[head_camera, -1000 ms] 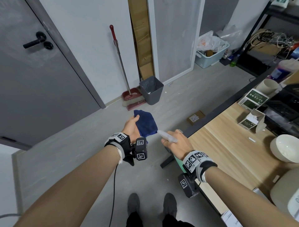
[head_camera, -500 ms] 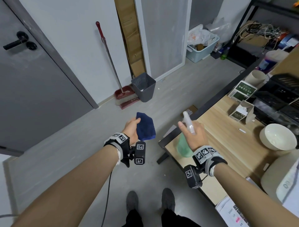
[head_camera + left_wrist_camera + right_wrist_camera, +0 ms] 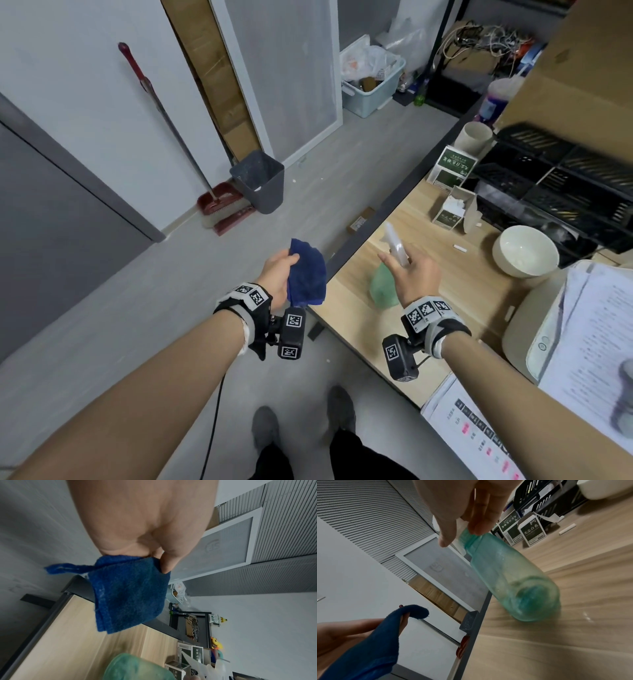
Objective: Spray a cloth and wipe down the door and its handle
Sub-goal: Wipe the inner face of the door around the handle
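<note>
My left hand (image 3: pixel 277 274) grips a folded dark blue cloth (image 3: pixel 306 274) over the floor, just left of the table corner; the left wrist view shows the cloth (image 3: pixel 130 595) pinched between thumb and fingers. My right hand (image 3: pixel 411 274) holds a green translucent spray bottle (image 3: pixel 383 287) by its neck, with the white spray head poking up between loosely extended fingers. In the right wrist view the bottle (image 3: pixel 510 577) is tilted and blurred, its base at the wooden table (image 3: pixel 462 291). The grey door (image 3: pixel 51 222) fills the left edge; its handle is out of view.
A dark bin (image 3: pixel 260 181) and a red broom (image 3: pixel 219 209) stand by the wall ahead. On the table are a white bowl (image 3: pixel 525 250), small green boxes (image 3: pixel 452 209), black trays (image 3: pixel 565 178) and a printer (image 3: pixel 548 335) with papers.
My right hand has carried the spray bottle from beside the cloth rightward and down over the table. The view turned right, so the door handle left the picture. The left hand keeps the cloth.
</note>
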Available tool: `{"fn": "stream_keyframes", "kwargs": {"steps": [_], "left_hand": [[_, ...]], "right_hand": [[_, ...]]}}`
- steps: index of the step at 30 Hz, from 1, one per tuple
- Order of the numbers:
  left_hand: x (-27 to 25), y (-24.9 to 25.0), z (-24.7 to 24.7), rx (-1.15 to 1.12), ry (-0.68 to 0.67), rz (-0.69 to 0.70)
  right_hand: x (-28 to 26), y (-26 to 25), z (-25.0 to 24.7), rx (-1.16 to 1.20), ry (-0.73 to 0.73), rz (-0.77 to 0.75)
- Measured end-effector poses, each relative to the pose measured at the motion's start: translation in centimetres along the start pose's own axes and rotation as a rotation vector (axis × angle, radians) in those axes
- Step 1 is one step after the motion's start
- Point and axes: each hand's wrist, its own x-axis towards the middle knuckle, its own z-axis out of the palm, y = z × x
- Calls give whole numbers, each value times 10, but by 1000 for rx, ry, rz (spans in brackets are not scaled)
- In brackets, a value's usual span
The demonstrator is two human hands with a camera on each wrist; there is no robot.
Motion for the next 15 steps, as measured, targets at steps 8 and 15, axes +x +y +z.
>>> {"fn": "stream_keyframes", "kwargs": {"steps": [8,15], "left_hand": [[-6,-5,2,-33,1,-4],[-18,5,-19,-44,-16,81]], "right_hand": [[-2,2,0,-53,13,39],[6,-36,-1,69,153,-52]]}}
